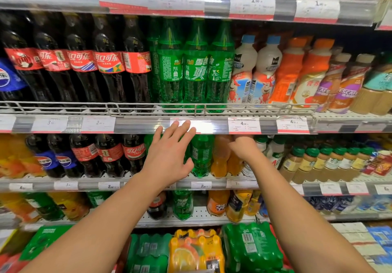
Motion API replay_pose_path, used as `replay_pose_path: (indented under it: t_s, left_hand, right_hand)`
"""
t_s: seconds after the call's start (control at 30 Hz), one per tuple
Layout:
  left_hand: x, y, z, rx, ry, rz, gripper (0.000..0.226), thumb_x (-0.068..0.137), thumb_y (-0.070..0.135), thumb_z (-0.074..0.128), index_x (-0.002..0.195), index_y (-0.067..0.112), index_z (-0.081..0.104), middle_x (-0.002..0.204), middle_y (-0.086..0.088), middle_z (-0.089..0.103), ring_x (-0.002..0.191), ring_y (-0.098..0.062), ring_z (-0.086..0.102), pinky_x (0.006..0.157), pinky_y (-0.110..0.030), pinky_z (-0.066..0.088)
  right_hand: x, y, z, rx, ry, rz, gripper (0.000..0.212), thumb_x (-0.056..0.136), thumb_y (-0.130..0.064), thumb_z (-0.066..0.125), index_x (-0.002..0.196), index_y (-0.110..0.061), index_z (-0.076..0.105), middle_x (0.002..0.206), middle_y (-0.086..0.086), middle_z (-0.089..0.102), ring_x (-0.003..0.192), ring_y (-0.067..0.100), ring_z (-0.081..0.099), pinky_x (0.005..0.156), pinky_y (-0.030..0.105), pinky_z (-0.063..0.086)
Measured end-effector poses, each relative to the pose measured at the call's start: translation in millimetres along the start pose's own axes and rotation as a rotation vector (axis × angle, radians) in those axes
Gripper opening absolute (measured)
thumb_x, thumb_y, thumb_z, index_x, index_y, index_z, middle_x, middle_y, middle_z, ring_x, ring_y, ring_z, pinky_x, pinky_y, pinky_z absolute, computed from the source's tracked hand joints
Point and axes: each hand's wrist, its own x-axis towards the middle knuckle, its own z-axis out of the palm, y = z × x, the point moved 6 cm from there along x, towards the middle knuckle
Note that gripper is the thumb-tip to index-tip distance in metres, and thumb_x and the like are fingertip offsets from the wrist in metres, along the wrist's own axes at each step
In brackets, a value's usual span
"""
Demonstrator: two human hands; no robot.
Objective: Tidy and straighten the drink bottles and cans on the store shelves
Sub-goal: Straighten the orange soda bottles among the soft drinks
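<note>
1. We see the upper shelf (pixel 148 111) fronted neatly: cola, Sprite and milk drinks upright.
2. Our left hand (pixel 169 156) hovers, fingers released, before the green Sprite bottle (pixel 201 156) one shelf down.
3. Our right hand (pixel 244 147) reaches in around the orange soda bottles (pixel 220 160); its fingers are hidden, so we cannot tell.
4. The lower rows look untidied.

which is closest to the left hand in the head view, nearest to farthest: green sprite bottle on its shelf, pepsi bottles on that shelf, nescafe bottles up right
1. Green Sprite bottle, just right of the left hand.
2. Pepsi bottles, same shelf, to the left.
3. Nescafe bottles, shelf above, far right.
</note>
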Motion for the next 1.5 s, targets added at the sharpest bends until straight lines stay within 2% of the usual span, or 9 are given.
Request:
replay_pose_path:
  t_s: [0.2,0.43,0.6,0.8,0.93,1.03,1.1,1.3,1.5]
  left_hand:
    - [0.4,0.4,0.8,0.018,0.002,-0.001,0.084,0.083,0.049,0.056,0.158,0.028,0.026,0.168,0.004,0.02,0.154,-0.027,0.019,0.123,-0.057,0.018]
    - [-0.7,1.7,-2.2,0.023,0.001,-0.005,0.084,0.082,0.048,0.058,0.157,0.027,0.028,0.167,0.003,0.023,0.153,-0.027,0.022,0.122,-0.058,0.02]
    - [-0.7,2.4,-2.1,0.01,-0.018,-0.014,0.084,0.084,0.05,0.056,0.158,0.029,0.025,0.168,0.004,0.018,0.154,-0.026,0.017,0.124,-0.056,0.016]
    - [0.8,2.4,-2.8,0.01,-0.031,-0.006,0.084,0.084,0.051,0.053,0.159,0.029,0.023,0.168,0.004,0.016,0.155,-0.026,0.015,0.124,-0.055,0.016]
    - [0.7,2.1,-2.8,0.009,-0.033,-0.007,0.084,0.083,0.052,0.054,0.159,0.029,0.024,0.168,0.004,0.018,0.154,-0.026,0.017,0.123,-0.055,0.017]
    - [0.9,2.9,-2.8,0.011,-0.032,-0.009,0.084,0.083,0.051,0.055,0.159,0.029,0.026,0.168,0.004,0.019,0.154,-0.026,0.017,0.123,-0.055,0.017]
    - [1.4,3.0,-3.1,0.004,-0.035,-0.01,0.084,0.082,0.051,0.054,0.159,0.029,0.026,0.168,0.004,0.019,0.155,-0.026,0.016,0.123,-0.055,0.017]
    - [1.6,3.4,-4.1,0.002,-0.041,-0.011,0.085,0.082,0.052,0.052,0.159,0.029,0.024,0.168,0.004,0.017,0.155,-0.026,0.016,0.123,-0.055,0.018]
    - [1.1,2.8,-3.8,0.004,-0.045,-0.008,0.085,0.084,0.05,0.057,0.159,0.029,0.023,0.168,0.005,0.017,0.155,-0.026,0.015,0.124,-0.055,0.017]
  right_hand:
    - [-4.6,-11.4,-1.3,-0.115,0.157,-0.093,0.039,0.103,-0.042,0.057,0.125,-0.01,0.057,0.101,0.01,0.064,0.093,0.031,0.064,0.084,0.042,0.056]
    - [-14.1,-14.8,-2.0,-0.186,0.152,-0.127,0.024,0.105,-0.02,0.052,0.119,-0.002,0.057,0.097,0.012,0.058,0.098,0.034,0.064,0.09,0.047,0.055]
    - [-14.6,-10.7,0.2,-0.246,0.133,-0.143,0.004,0.103,-0.017,0.053,0.103,-0.013,0.054,0.094,0.01,0.061,0.092,0.032,0.064,0.085,0.048,0.058]
    - [-13.6,-3.5,-5.0,-0.271,0.157,-0.198,0.009,0.102,-0.019,0.053,0.104,-0.01,0.056,0.091,0.01,0.059,0.089,0.032,0.063,0.077,0.043,0.056]
    - [-29.6,30.7,-16.4,-0.134,0.409,-0.205,0.018,0.101,-0.023,0.055,0.088,-0.01,0.052,0.095,0.006,0.056,0.08,0.026,0.057,0.074,0.042,0.052]
    - [-37.1,53.9,-29.9,0.052,0.605,-0.115,0.026,0.097,-0.017,0.06,0.118,-0.003,0.061,0.13,0.012,0.056,0.099,0.031,0.063,0.092,0.047,0.053]
    - [-28.9,57.5,-33.5,0.084,0.571,-0.042,0.043,0.093,-0.015,0.065,0.134,-0.005,0.056,0.133,0.015,0.058,0.115,0.033,0.06,0.1,0.047,0.051]
    - [-7.7,50.6,-26.6,0.165,0.323,0.219,0.029,0.091,-0.014,0.065,0.12,-0.012,0.06,0.113,0.011,0.062,0.096,0.027,0.062,0.073,0.035,0.053]
    - [15.6,57.2,-30.3,0.12,0.234,0.225,0.024,0.09,-0.002,0.061,0.114,-0.004,0.064,0.105,0.017,0.067,0.096,0.035,0.07,0.082,0.048,0.063]
